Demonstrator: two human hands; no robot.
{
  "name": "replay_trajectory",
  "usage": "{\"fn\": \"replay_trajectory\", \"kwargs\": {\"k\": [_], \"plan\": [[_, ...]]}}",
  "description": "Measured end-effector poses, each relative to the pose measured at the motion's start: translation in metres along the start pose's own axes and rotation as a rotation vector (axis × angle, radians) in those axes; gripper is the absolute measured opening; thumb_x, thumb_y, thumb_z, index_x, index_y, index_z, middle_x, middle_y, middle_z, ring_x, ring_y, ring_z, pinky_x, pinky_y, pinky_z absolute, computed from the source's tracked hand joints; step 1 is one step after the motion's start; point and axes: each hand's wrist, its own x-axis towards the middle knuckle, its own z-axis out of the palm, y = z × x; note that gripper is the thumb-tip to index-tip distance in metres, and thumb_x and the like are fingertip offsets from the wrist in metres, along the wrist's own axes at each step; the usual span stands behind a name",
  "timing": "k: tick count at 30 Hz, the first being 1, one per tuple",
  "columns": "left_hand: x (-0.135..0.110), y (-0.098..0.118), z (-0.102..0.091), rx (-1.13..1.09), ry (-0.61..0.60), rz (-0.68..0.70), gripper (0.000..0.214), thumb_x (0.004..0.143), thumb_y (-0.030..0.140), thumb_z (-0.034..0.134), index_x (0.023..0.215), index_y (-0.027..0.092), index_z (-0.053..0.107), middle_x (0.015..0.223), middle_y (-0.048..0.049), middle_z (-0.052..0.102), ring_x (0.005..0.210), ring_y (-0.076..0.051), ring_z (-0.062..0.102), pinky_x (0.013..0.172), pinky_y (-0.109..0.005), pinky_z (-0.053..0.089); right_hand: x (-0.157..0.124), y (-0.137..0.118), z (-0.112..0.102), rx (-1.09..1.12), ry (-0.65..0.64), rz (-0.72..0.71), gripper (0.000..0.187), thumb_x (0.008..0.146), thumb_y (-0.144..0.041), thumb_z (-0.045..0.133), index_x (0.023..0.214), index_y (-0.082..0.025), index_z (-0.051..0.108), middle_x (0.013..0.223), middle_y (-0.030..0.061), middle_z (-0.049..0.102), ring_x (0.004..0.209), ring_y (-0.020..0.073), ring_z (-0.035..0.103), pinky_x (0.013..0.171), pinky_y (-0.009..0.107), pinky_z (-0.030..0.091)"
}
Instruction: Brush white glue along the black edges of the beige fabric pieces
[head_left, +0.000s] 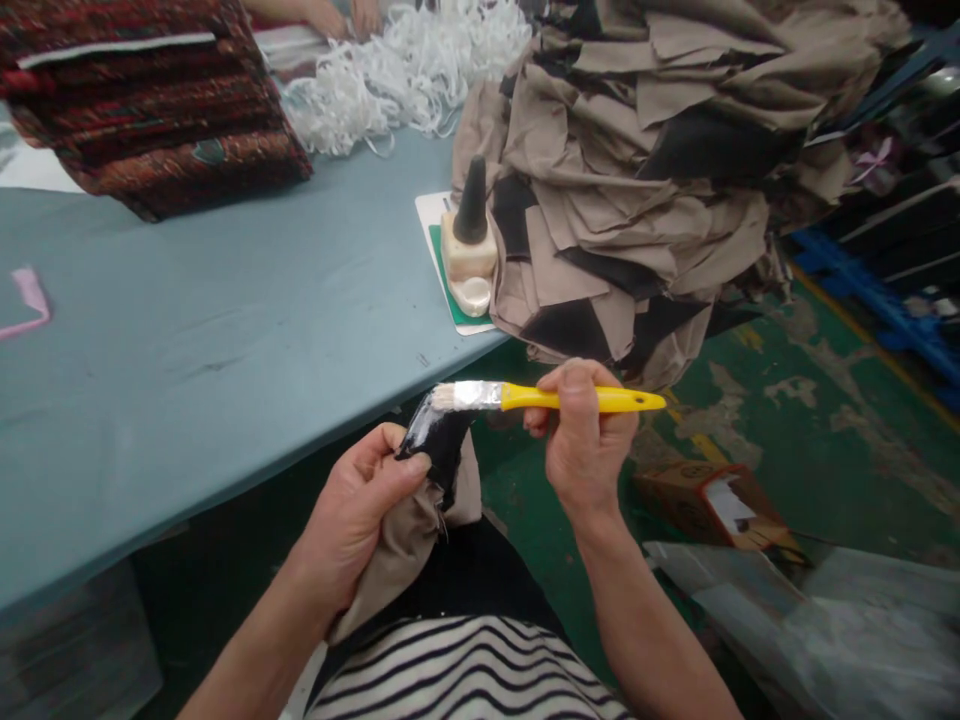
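My right hand [583, 440] is closed round the yellow handle of a small paintbrush [547, 397]. Its pale bristles point left and touch a beige and black fabric piece [431, 470]. My left hand [358, 515] grips that fabric, thumb pressed on its glossy black top. Both hands are in front of the table's near edge, above my lap.
A grey-blue table [195, 340] carries a cream glue bottle with a dark cone cap [470, 245] on a green and white mat, a big heap of beige and black fabric pieces [645, 170], white strips [405, 70] and red patterned cloth [150, 100]. Another person's hands [341, 15] are at the far edge. A cardboard box [712, 505] lies on the green floor.
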Motion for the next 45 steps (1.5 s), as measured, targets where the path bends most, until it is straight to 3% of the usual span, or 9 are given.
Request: {"fn": "replay_trajectory", "kwargs": {"k": [3,6,9,16,23,32,37,42,45], "plan": [[-0.002,-0.001,-0.007,0.41,0.03,0.264,0.023,0.09,0.033,0.079,0.086,0.023,0.058,0.06,0.0087,0.056,0.048,-0.009,0.054,0.047,-0.016,0.041,0.008,0.002,-0.017,-0.033,0.043,-0.018,0.04,0.094,-0.053,0.073,0.072,-0.02,0.067,0.051,-0.007,0.057,0.04,0.008,0.054,0.04,0.018,0.043],[-0.006,-0.004,-0.014,0.927,0.052,0.703,0.008,0.093,0.019,0.067,0.089,0.024,0.063,0.067,0.0071,0.062,0.051,-0.009,0.054,0.049,-0.018,0.039,0.009,-0.006,-0.033,-0.059,0.046,-0.025,0.041,0.094,-0.054,0.072,0.072,-0.021,0.066,0.05,-0.0076,0.054,0.039,0.0081,0.051,0.041,0.019,0.044],[-0.009,-0.006,-0.02,1.252,0.025,1.058,0.015,0.094,0.01,0.061,0.086,0.023,0.062,0.065,0.0059,0.063,0.05,-0.01,0.056,0.049,-0.022,0.036,0.004,-0.016,-0.04,-0.071,0.025,-0.016,0.042,0.094,-0.054,0.073,0.07,-0.021,0.065,0.049,-0.008,0.052,0.038,0.0078,0.049,0.04,0.019,0.042],[-0.006,-0.007,-0.027,1.312,-0.057,1.466,0.01,0.1,0.011,0.062,0.096,0.02,0.061,0.064,0.0058,0.056,0.049,-0.01,0.048,0.048,-0.026,0.03,-0.009,-0.033,-0.034,-0.059,-0.037,0.044,0.046,0.092,-0.059,0.077,0.069,-0.021,0.066,0.058,-0.0066,0.059,0.039,0.0045,0.048,0.036,0.017,0.036],[-0.002,-0.004,-0.023,1.289,-0.082,1.503,0.019,0.097,0.005,0.063,0.089,0.021,0.057,0.06,0.0072,0.051,0.048,-0.011,0.045,0.048,-0.027,0.03,-0.019,-0.04,-0.012,-0.122,-0.167,0.13,0.052,0.088,-0.063,0.079,0.066,-0.019,0.064,0.047,-0.0074,0.053,0.033,0.0051,0.044,0.034,0.016,0.033],[-0.003,-0.01,-0.024,1.302,-0.085,1.404,0.019,0.091,0.006,0.066,0.089,0.024,0.062,0.057,0.0054,0.059,0.043,-0.011,0.049,0.047,-0.028,0.03,-0.009,-0.037,-0.022,-0.3,-0.145,0.102,0.055,0.088,-0.068,0.077,0.065,-0.019,0.064,0.04,-0.0067,0.05,0.031,0.0065,0.043,0.033,0.016,0.033],[-0.001,-0.014,-0.024,1.302,-0.072,1.354,0.019,0.091,0.008,0.065,0.087,0.026,0.065,0.056,0.0057,0.06,0.042,-0.011,0.05,0.047,-0.029,0.029,-0.014,-0.032,-0.014,-0.282,-0.24,0.185,0.058,0.086,-0.07,0.077,0.062,-0.02,0.06,0.04,-0.0069,0.048,0.031,0.0062,0.041,0.032,0.017,0.031],[-0.001,-0.016,-0.026,1.246,-0.062,1.355,0.017,0.09,0.008,0.068,0.09,0.025,0.064,0.061,0.0056,0.065,0.045,-0.012,0.056,0.047,-0.027,0.035,-0.001,-0.013,-0.042,-0.386,-0.122,0.217,0.055,0.086,-0.067,0.078,0.065,-0.019,0.062,0.04,-0.0067,0.048,0.032,0.0066,0.041,0.032,0.017,0.03],[-0.005,-0.016,-0.028,1.268,-0.005,1.209,0.017,0.091,0.01,0.067,0.089,0.026,0.062,0.064,0.0064,0.067,0.049,-0.011,0.061,0.051,-0.023,0.04,0.005,-0.007,-0.059,-0.352,-0.031,0.185,0.054,0.089,-0.068,0.075,0.069,-0.019,0.063,0.041,-0.0073,0.049,0.033,0.007,0.044,0.034,0.016,0.033]]}}
